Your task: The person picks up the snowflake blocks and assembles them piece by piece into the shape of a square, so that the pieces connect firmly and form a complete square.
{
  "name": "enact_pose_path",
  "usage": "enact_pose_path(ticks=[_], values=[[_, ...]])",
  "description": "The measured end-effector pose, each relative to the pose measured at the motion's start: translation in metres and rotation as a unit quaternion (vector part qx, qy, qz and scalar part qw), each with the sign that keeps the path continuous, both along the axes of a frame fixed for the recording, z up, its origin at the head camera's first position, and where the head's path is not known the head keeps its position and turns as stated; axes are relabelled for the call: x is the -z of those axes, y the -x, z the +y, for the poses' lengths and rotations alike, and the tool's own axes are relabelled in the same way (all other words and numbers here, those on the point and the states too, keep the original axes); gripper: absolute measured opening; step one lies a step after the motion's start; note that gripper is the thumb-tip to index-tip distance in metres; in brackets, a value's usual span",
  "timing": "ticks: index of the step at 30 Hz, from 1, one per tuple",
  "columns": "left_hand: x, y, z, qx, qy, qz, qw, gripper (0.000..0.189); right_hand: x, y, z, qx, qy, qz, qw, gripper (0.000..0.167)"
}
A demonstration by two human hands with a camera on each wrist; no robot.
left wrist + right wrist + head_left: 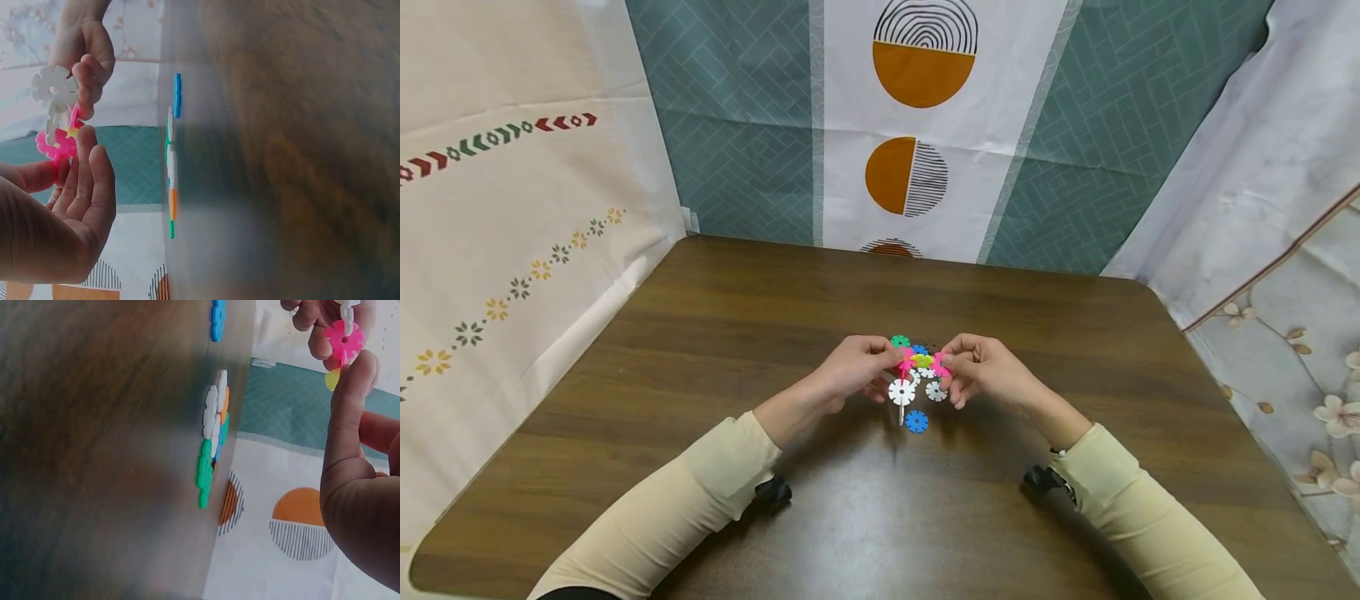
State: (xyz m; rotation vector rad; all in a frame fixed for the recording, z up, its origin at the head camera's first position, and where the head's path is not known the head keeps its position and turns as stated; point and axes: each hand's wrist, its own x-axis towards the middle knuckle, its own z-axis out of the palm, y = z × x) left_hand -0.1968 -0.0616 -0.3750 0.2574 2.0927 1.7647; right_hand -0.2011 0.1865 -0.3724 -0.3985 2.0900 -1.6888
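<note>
Both hands hold a small assembly of notched plastic discs above the table. My left hand (853, 368) pinches a pink disc (57, 145) at one end between thumb and fingers. White discs (902, 392) stick out from that side, one seen face-on and another edge-on. A yellow disc (922, 361) lies between that pink disc and a second pink disc (940, 365). My right hand (988, 373) pinches this second pink disc with thumb and index finger. In the right wrist view, the index finger hides part of it.
Flat on the brown table (760, 300) beneath the hands lie several loose discs: a blue disc (917, 422) in front, a white disc (936, 391), a green disc (900, 341) and an orange disc (174, 204). Patterned cloths (737, 133) hang around the table.
</note>
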Motion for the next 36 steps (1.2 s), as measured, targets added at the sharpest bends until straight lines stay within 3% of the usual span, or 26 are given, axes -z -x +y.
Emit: enact_pose_path(ticks=[14,25,33,36], values=[[-0.001,-0.005,0.008,-0.005,-0.023,0.001,0.9997,0.020,0.000,-0.005,-0.003,0.020,0.041,-0.014,0.9989,0.025],[0.001,-0.002,-0.001,0.034,-0.004,-0.017,0.9993,0.023,0.002,-0.006,-0.008,0.023,0.035,-0.007,0.9991,0.021],[-0.003,-0.003,0.002,0.077,0.020,0.032,0.9963,0.032,0.004,-0.007,-0.015,-0.010,0.047,-0.017,0.9987,0.024],[-0.001,-0.004,0.005,0.072,0.011,0.038,0.9967,0.030,0.006,-0.007,-0.018,-0.020,0.057,-0.021,0.9979,0.025]])
